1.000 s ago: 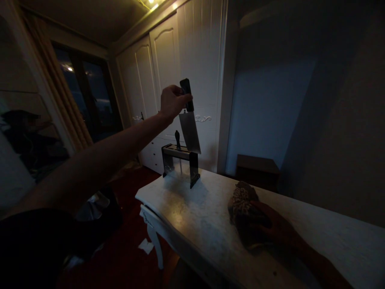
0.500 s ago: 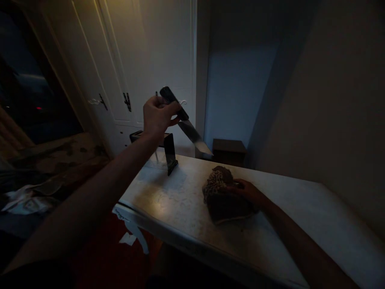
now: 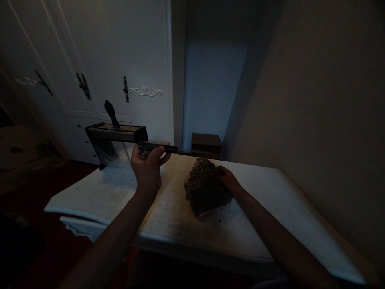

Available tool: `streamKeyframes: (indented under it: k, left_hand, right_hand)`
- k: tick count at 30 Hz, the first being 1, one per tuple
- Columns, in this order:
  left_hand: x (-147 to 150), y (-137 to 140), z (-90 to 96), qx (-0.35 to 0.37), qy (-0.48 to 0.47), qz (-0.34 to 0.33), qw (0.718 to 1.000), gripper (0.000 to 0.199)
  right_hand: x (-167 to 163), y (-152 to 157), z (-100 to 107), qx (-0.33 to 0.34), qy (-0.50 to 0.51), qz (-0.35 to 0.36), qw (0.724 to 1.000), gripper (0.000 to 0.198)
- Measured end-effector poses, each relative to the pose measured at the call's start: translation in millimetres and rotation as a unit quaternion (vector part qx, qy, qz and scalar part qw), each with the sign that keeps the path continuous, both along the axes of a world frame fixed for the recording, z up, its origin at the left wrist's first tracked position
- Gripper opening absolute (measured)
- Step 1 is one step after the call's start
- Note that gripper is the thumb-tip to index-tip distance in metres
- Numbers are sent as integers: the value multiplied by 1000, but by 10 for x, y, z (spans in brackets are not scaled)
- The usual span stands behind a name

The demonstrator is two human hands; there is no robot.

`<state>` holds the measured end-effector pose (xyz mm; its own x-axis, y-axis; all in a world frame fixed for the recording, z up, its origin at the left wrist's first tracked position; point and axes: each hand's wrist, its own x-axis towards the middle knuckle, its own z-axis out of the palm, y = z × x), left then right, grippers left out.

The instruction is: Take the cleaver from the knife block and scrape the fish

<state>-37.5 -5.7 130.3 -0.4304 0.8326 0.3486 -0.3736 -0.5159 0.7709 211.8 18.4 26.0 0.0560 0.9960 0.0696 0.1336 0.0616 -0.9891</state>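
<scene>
Pale marble-like stone tops the table (image 3: pixel 255 224), where a patterned cloth (image 3: pixel 206 186) lies bunched near the middle. Lying flat on the cloth's far edge, the right hand (image 3: pixel 227 178) has its fingers spread loosely, seemingly to pin it in place. At nine o'clock from the cloth, above the tabletop, the left hand (image 3: pixel 148 165) wraps its fingers tightly round a black knife handle (image 3: pixel 158 147), held level and pointing toward three o'clock; the blade is hidden in the dim light. At ten o'clock stands the knife rack (image 3: pixel 116 138), one dark handle (image 3: pixel 111 113) upright in its slot.
</scene>
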Motion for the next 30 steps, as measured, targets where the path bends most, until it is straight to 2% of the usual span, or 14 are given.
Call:
streamKeyframes:
  k: [2,5,9,12,15,17,20,23,25,27,30]
  left_hand:
    - [35,-15,-130,-1,-34,-12,999,31]
    - [67,-9,-309,0,-56,-34,998,32]
    - [114,-12,-502,-16,-60,-65,996,31]
    - [151,-16,-633,-36,-67,-90,993,30]
    - [171,-1,-765,-53,-64,-125,989,28]
    - [164,13,-847,-62,-41,-152,986,29]
    - [105,35,-940,-75,29,-196,977,30]
    - [-10,78,-990,-122,128,-233,956,30]
    - [-89,134,-1002,-177,207,-267,924,36]
    - [-141,212,-1000,-218,288,-310,879,44]
    - [-147,346,-974,-206,424,-323,821,44]
  right_hand:
    - [-56,-37,34,-42,145,4,988,28]
    - [-147,-90,70,-123,304,51,943,29]
    - [-222,-106,59,-219,392,74,891,20]
    - [-235,-101,30,-235,419,54,875,17]
    - [-241,-117,9,-213,415,63,883,16]
    - [-251,-132,-5,-169,406,74,895,19]
    - [-266,-141,-37,-103,392,76,911,24]
    - [-267,-129,-69,-76,370,67,923,29]
    - [-265,-119,-77,-64,358,54,930,33]
    - [-271,-116,-70,-56,349,48,934,37]
    - [-290,-131,-41,-47,334,46,940,41]
